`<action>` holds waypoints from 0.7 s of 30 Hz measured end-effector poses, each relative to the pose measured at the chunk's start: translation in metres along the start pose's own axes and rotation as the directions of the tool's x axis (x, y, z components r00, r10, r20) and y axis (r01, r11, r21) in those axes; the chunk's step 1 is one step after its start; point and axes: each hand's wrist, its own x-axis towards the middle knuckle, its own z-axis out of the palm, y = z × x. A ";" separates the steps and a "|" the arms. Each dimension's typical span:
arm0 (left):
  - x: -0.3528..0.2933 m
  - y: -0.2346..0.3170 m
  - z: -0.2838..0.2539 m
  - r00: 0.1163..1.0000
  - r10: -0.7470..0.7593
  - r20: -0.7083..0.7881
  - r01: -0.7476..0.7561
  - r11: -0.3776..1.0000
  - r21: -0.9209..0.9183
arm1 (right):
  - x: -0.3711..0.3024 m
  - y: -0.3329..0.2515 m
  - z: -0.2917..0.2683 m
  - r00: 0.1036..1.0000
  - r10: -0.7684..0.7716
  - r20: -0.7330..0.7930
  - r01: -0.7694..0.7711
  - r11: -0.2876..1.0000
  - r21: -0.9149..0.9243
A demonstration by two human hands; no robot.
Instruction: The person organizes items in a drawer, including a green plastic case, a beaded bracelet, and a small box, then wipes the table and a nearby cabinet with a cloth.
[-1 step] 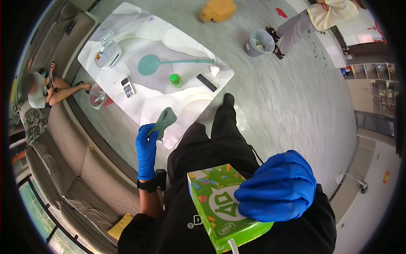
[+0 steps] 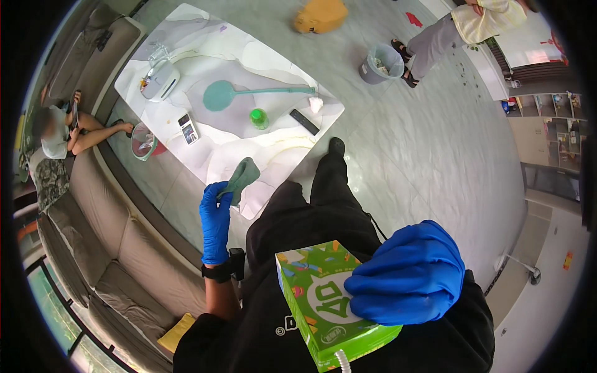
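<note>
In the head view, the grey-green cloth (image 2: 241,178) is right up in your left hand (image 2: 222,190), pinched between thumb and fingers by its lower end, so there's basically no gap to sort out. Grip looks closed on it, small and neat, with the rest of the fabric flopping free. Its long axis slants up and to the right from your fingertips, away from you, and if you draw that line out it runs roughly between the green-capped bottle (image 2: 259,119) and the black remote (image 2: 304,122). The cloth shows against the near corner of the surface (image 2: 267,65); whether it's touching or just hanging over, tbh you can't tell from up here. Your left hand is clearly the one nearer to all that stuff. Your right hand (image 2: 407,273) is way back by your body, off to the right, fingers curled shut over the right side of the green box (image 2: 320,298), though the thumb is hidden so how firm that hold is, no idea. Farther out, past the bottle, the teal swatter (image 2: 218,96) lies crosswise, its round head to the left and its handle reaching right.
</note>
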 end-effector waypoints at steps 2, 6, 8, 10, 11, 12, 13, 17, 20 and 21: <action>0.001 0.000 0.000 1.000 0.018 -0.007 -0.018 1.000 -0.009 | 0.004 0.003 0.008 0.997 -0.032 -0.064 0.030 0.999 -0.028; 0.001 0.003 -0.001 1.000 0.018 0.003 -0.018 1.000 -0.007 | 0.007 0.003 0.006 0.998 -0.050 -0.028 0.050 0.999 -0.001; 0.003 0.002 -0.001 1.000 0.029 0.000 -0.029 1.000 -0.011 | 0.007 0.002 0.003 0.999 -0.036 0.027 0.036 0.999 0.017; 0.004 0.001 0.001 1.000 0.028 0.005 -0.028 1.000 -0.008 | 0.006 -0.001 0.003 1.000 -0.027 0.016 0.027 1.000 -0.004; 0.004 0.000 0.001 1.000 0.022 0.011 -0.022 1.000 -0.005 | 0.004 -0.003 0.005 1.000 -0.013 -0.016 0.012 1.000 -0.018; 0.005 -0.001 0.001 1.000 0.017 0.016 -0.017 1.000 -0.002 | 0.002 -0.005 0.009 0.999 0.001 -0.048 -0.002 0.999 -0.032; 0.005 -0.002 0.001 1.000 0.014 0.018 -0.014 1.000 0.010 | 0.001 -0.007 0.012 0.997 0.013 -0.080 -0.017 0.999 -0.045; 0.004 0.000 0.000 0.999 -0.023 0.026 0.022 0.999 0.025 | 0.005 -0.006 0.010 0.999 0.013 -0.035 -0.014 1.000 -0.023; 0.003 -0.002 -0.002 0.999 -0.024 0.027 0.024 1.000 0.007 | 0.009 -0.002 0.007 1.000 -0.001 0.003 0.001 1.000 -0.004; 0.003 -0.003 -0.003 0.999 -0.018 0.027 0.018 1.000 0.000 | 0.011 -0.002 0.006 1.000 -0.003 0.008 0.003 1.000 0.001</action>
